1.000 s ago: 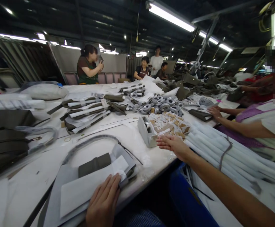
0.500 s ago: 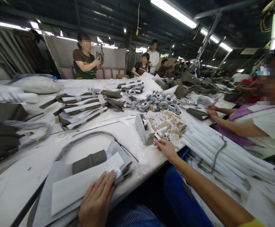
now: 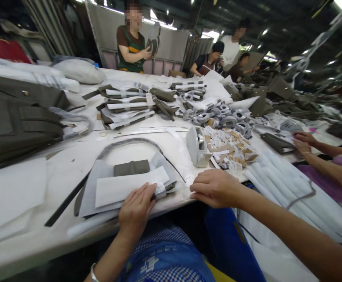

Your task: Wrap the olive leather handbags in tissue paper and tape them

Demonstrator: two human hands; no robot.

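My left hand (image 3: 138, 207) lies with fingers stretched over a white foam sheet (image 3: 123, 190) at the front of the table. Beneath the sheet are pale wrapping and a folded olive bag part (image 3: 132, 167); a wrapped strap (image 3: 129, 141) arches behind them. My right hand (image 3: 214, 188) hovers at the table edge, fingertips pinched together; whatever they hold, if anything, is too small to make out. Behind it stands a grey tape dispenser (image 3: 198, 147). Crumpled clear plastic (image 3: 160, 187) sits by my left fingertips.
Paper tags (image 3: 229, 147) are heaped right of the dispenser, with coiled wrapped straps (image 3: 226, 117) behind. Wrapped olive pieces (image 3: 129, 103) are stacked further back. An olive bag (image 3: 20, 117) stands left. White foam rolls (image 3: 288, 180) lie right, near a co-worker's hands (image 3: 303, 143).
My right hand has come away from beside the tape dispenser towards the table edge and my left hand. My left hand stays on the foam sheet. The view has turned and tilted down.
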